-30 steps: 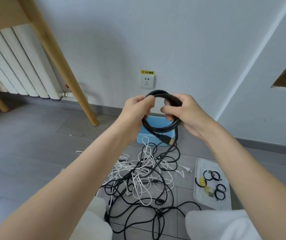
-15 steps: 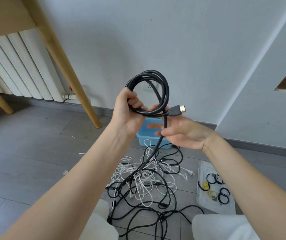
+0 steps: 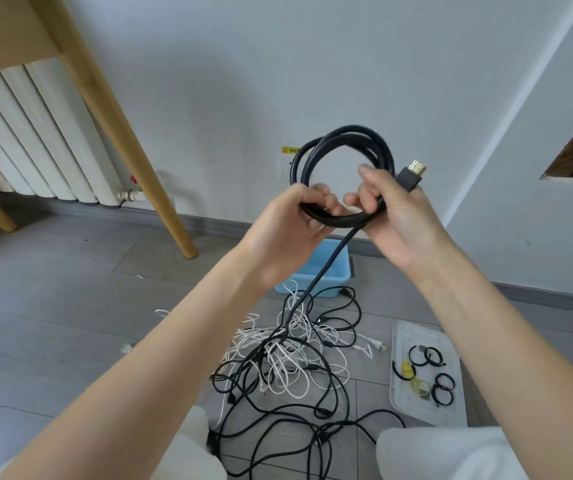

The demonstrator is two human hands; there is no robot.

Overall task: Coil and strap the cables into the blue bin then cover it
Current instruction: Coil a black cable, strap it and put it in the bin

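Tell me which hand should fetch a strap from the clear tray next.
Probably the right hand: the clear tray with its black straps lies on the floor on its side, while the left hand grips the black cable coil and could hold it alone.

The coiled cable is held up between the left hand and right hand, its tail dropping to the cable tangle on the floor. The bin sits behind the tangle; the tray of straps lies right of it
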